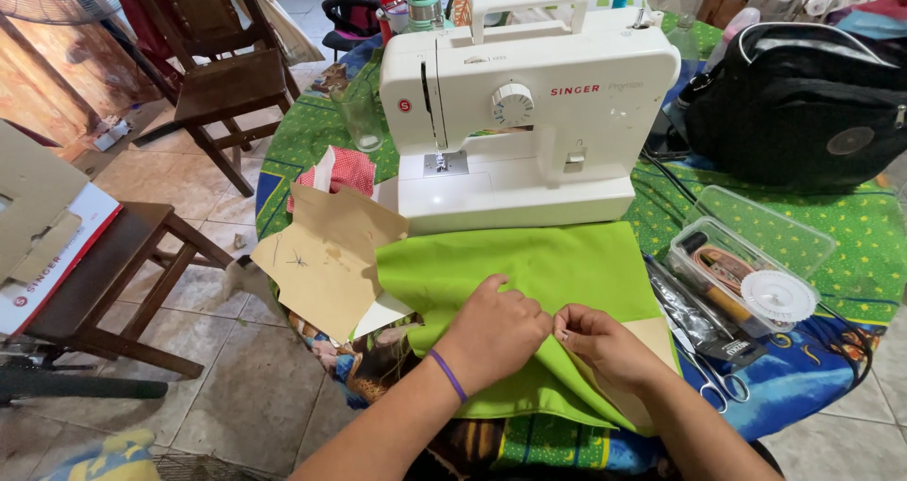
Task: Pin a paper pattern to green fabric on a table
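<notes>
A folded piece of lime-green fabric (529, 268) lies on the table in front of a white sewing machine (529, 103). My left hand (491, 330), with a purple band on the wrist, presses down on the fabric's near part. My right hand (600, 339) pinches the fabric right beside it, fingertips almost touching my left hand; what sits between its fingertips is too small to tell. A tan paper piece (652, 334) shows under the fabric at my right hand.
Brown paper pattern pieces (326, 254) lie at the left table edge. A clear plastic box (746, 268) with sewing notions and scissors (718, 377) sit to the right. A black bag (803, 103) stands back right. Wooden chairs (217, 75) and a stool (123, 264) stand on the tiled floor left.
</notes>
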